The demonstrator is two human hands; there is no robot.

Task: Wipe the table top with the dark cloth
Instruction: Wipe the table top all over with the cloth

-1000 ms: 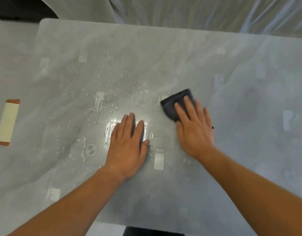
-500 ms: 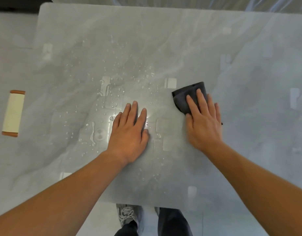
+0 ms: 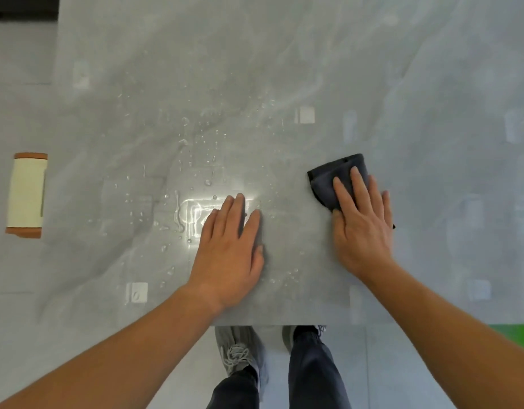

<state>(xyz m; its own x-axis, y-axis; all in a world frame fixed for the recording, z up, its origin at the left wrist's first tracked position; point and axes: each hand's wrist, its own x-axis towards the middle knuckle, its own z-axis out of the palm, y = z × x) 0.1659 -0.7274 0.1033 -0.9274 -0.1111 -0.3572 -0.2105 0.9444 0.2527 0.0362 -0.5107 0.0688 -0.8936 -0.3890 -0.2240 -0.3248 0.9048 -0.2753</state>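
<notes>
Under right hand [image 3: 362, 228]: dark cloth [image 3: 331, 180] (folded, charcoal), pressed flat | left hand [image 3: 229, 249] spread on wet table top [image 3: 196, 84]

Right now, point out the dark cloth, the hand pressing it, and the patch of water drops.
dark cloth [image 3: 328, 180]: head view, on its bare left fold.
right hand [image 3: 362, 228]: head view, on its back.
water drops [image 3: 182, 202]: head view, on the streak left of the left hand.
</notes>
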